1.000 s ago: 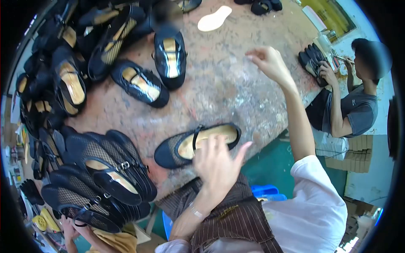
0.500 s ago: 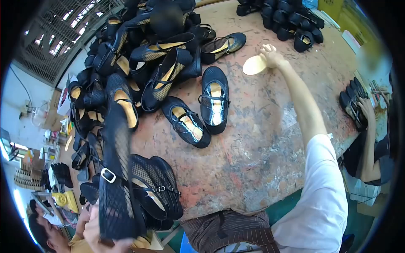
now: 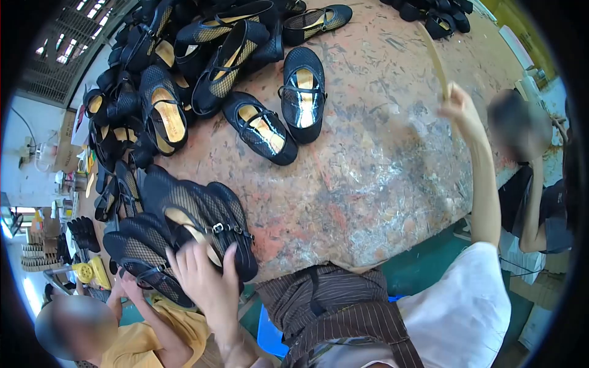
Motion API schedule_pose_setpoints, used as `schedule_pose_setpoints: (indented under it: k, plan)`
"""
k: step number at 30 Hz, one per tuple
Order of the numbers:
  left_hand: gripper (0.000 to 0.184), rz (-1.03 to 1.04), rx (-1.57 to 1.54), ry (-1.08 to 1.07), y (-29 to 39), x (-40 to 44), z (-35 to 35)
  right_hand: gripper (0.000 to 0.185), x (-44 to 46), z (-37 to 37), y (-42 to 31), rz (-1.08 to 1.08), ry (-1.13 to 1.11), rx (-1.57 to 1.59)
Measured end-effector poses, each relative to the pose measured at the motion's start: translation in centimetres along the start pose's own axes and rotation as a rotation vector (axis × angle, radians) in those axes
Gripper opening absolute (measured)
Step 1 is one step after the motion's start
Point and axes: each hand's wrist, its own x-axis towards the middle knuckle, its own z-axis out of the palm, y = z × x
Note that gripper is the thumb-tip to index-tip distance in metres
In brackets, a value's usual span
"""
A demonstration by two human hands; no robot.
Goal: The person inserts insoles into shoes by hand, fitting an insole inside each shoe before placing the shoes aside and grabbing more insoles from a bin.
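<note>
My right hand (image 3: 465, 116) is raised over the right side of the table, its fingers closed on a pale insole (image 3: 437, 61) seen nearly edge-on. My left hand (image 3: 205, 279) has its fingers spread and thumb apart, just in front of a row of black mesh shoes (image 3: 205, 214) with buckled straps. Whether it touches them I cannot tell. Beside that row, more black mesh shoes (image 3: 141, 251) stand packed together. Mid-table lie two black strap shoes with shiny linings, one upright-facing (image 3: 304, 95) and one tilted (image 3: 261, 129).
A large heap of black shoes (image 3: 159, 73) covers the table's far left, with another cluster (image 3: 438, 21) at the far right. A person in yellow (image 3: 138, 334) works at lower left. Another person in dark clothes (image 3: 543, 208) sits at the right edge of the worn table (image 3: 368, 184).
My right hand has lifted the insole off the table and brought it nearer. The black shoe held up by my left hand is no longer raised, and that hand is spread. The view has shifted.
</note>
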Motion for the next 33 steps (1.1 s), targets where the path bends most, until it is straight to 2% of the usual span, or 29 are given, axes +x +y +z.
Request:
schedule_pose_setpoints:
  k: [2,4,5,7,8,10,12,13,14,16,17,18,20,21,23,24,26,28,30,33]
  plan:
    - [0.064,0.162,-0.238,0.027,4.8,5.0,0.8,0.032,-6.3,2.6,-1.9,0.117,-0.082,0.181]
    - [0.078,0.436,-0.322,-0.099,9.0,10.5,4.5,0.039,-10.8,5.7,-2.4,0.204,-0.094,0.288]
    - [0.075,0.505,-0.208,0.012,10.1,12.5,10.5,0.039,-12.8,6.7,-3.4,0.287,-0.092,0.309]
    - [0.030,0.605,0.003,-0.093,12.1,16.4,17.1,0.042,-16.3,7.5,-4.7,0.444,-0.097,0.336]
    - [0.016,0.630,0.016,-0.325,13.4,16.9,14.7,0.045,-17.9,7.5,-5.0,0.519,-0.108,0.341]
    - [0.014,0.803,-0.339,-0.193,13.8,14.7,11.6,0.049,-19.8,7.3,-5.1,0.510,-0.075,0.368]
    - [0.017,0.648,-0.508,-0.385,15.0,8.0,6.8,0.052,-22.4,6.5,-4.3,0.490,-0.054,0.646]
    - [0.021,0.638,-0.525,-0.433,15.4,3.9,5.2,0.050,-22.6,6.3,-4.4,0.449,-0.052,0.655]
    - [0.021,0.651,-0.445,-0.410,15.9,0.0,3.8,0.049,-22.8,6.5,-4.4,0.469,0.002,0.677]
    - [0.027,0.457,-0.765,-0.453,16.7,-4.4,3.6,0.048,-22.5,6.3,-4.7,0.503,0.017,0.685]
    - [0.019,0.383,-0.721,-0.351,17.4,-5.3,3.7,0.048,-22.5,6.4,-4.9,0.467,-0.057,0.760]
    - [0.021,0.251,-0.619,-0.403,17.8,-5.5,4.7,0.048,-22.2,6.9,-5.6,0.484,-0.069,0.723]
    - [0.027,0.188,-0.594,-0.224,18.7,-5.1,9.1,0.043,-21.4,7.7,-7.2,0.441,-0.121,0.500]
    - [0.031,0.182,-0.617,-0.235,18.9,-4.4,9.5,0.043,-21.1,8.1,-7.9,0.431,-0.121,0.489]
    - [0.038,0.223,-0.590,-0.228,18.2,-3.9,9.5,0.037,-20.8,8.6,-9.6,0.292,-0.108,0.259]
    - [0.039,0.245,-0.571,-0.202,17.4,-3.8,8.4,0.037,-20.9,8.4,-10.1,0.314,-0.123,0.258]
    - [0.041,0.084,-0.492,-0.136,15.0,-4.0,6.2,0.036,-21.3,8.0,-11.0,-0.075,-0.119,-0.416]
    - [0.042,-0.019,-0.323,-0.053,12.4,-4.4,7.6,0.041,-22.2,8.9,-12.4,-0.074,-0.070,-0.665]
    - [0.039,0.025,-0.378,-0.182,10.4,-4.7,9.4,0.043,-22.5,10.2,-13.3,-0.100,-0.112,-0.824]
    - [0.024,-0.116,-0.726,-0.293,10.8,-5.3,10.2,0.045,-22.9,12.2,-13.9,-0.109,-0.147,-0.940]
